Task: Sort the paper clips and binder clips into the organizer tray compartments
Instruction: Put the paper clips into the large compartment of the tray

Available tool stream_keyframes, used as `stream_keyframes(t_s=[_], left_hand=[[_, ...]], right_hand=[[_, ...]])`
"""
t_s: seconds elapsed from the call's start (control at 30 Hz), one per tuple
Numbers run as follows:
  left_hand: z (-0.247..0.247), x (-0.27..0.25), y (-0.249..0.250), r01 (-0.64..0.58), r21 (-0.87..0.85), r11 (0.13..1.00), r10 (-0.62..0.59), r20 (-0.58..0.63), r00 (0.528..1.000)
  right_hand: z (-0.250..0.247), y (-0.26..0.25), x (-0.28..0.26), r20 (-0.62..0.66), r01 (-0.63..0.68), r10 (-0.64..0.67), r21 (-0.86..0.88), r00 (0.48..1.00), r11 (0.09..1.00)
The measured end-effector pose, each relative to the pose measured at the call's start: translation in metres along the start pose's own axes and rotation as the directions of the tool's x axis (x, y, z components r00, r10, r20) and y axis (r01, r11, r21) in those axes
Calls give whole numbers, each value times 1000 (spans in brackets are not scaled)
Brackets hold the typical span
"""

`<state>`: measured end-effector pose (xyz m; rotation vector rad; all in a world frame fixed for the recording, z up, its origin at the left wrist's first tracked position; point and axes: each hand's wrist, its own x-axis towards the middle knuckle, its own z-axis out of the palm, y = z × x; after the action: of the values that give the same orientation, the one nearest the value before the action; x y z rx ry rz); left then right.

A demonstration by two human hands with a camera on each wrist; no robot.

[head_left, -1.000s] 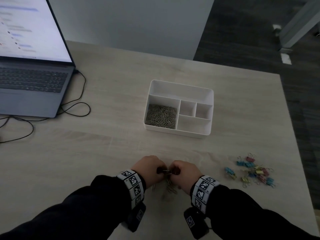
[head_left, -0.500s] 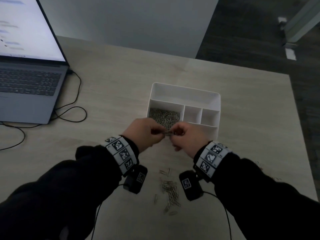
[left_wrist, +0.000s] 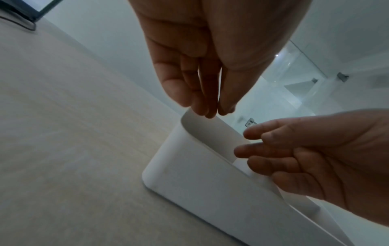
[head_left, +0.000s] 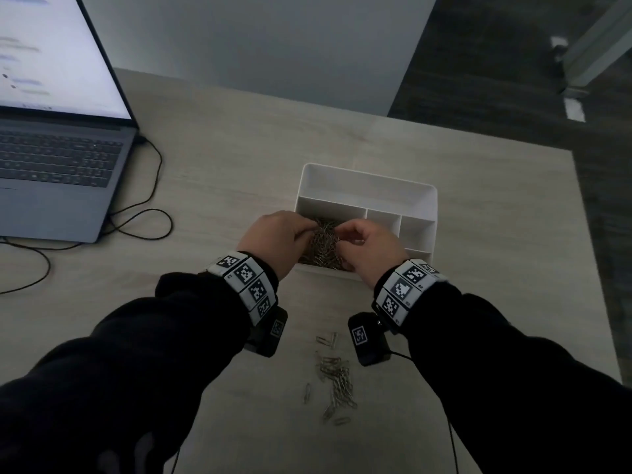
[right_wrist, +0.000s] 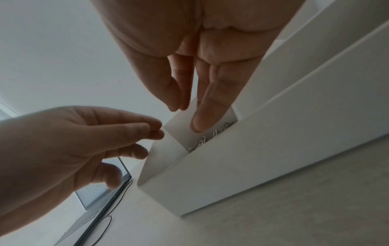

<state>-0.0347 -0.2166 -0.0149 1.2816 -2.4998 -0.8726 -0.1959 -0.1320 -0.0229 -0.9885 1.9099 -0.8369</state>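
The white organizer tray (head_left: 367, 186) stands mid-table, with a heap of silver paper clips (head_left: 321, 242) in its front-left compartment. Both hands hover over that compartment. On my left hand (head_left: 309, 230), seen from the wrist (left_wrist: 218, 111), the straight fingers point down with the thumb tip against them, and no clip shows between. The fingers of my right hand (head_left: 342, 234) are relaxed and spread (right_wrist: 187, 116), holding nothing. A small pile of loose paper clips (head_left: 337, 374) lies on the table between my forearms. No binder clips are in view.
An open laptop (head_left: 58, 159) sits at the far left with black cables (head_left: 143, 220) looping toward the tray. The table's right edge (head_left: 595, 268) runs close beside the tray. The tray's other compartments (head_left: 415, 229) hold nothing.
Both hands rose from the loose pile, carried a pinched bunch of clips forward, and now hang over the front-left compartment. The bunch is gone from their fingers.
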Motion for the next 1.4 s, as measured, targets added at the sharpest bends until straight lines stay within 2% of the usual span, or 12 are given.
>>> stream_keyframes(t_s=[0.13, 0.2, 0.27, 0.33, 0.43, 0.53, 0.7, 0.83, 1.03, 1.13, 1.2, 1.4], left_hand=[[1, -24, 1, -12, -59, 998, 12, -14, 1000], [9, -39, 2, -8, -63, 998, 12, 61, 998], [21, -57, 0, -2, -41, 999, 8, 161, 987], [34, -73, -2, -4, 26, 1000, -4, 286, 958], [55, -101, 0, -22, 186, 982, -64, 444, 894], [70, -128, 7, -85, 290, 953, -71, 490, 869], [86, -160, 7, -164, 309, 937, -18, 509, 861], [91, -175, 4, -194, 262, 945, 34, 512, 858], [84, -177, -7, -95, 266, 959, -39, 456, 889], [85, -174, -5, -86, 259, 962, -50, 477, 877], [88, -173, 1, -67, 209, 976, -37, 458, 888], [97, -179, 6, -56, 122, 991, -5, 446, 895]], right_hand=[[-14, 5, -26, 20, 24, -23, -42, 1000, 999], [-17, 16, -42, 35, 19, -17, -72, 999, 997], [-16, 36, -56, 90, 8, 10, -197, 996, 980], [-12, 55, -71, 198, 51, 28, -382, 980, 923], [0, 78, -92, 363, 196, 29, -567, 931, 800], [15, 86, -111, 434, 294, 42, -675, 900, 677], [27, 89, -140, 484, 377, 0, -681, 875, 628], [26, 100, -156, 522, 411, -21, -645, 853, 644], [12, 109, -162, 420, 311, -13, -650, 908, 693], [16, 112, -165, 416, 289, 17, -658, 909, 695], [21, 113, -166, 421, 276, 28, -643, 907, 715], [28, 114, -168, 407, 266, -23, -553, 913, 789]])
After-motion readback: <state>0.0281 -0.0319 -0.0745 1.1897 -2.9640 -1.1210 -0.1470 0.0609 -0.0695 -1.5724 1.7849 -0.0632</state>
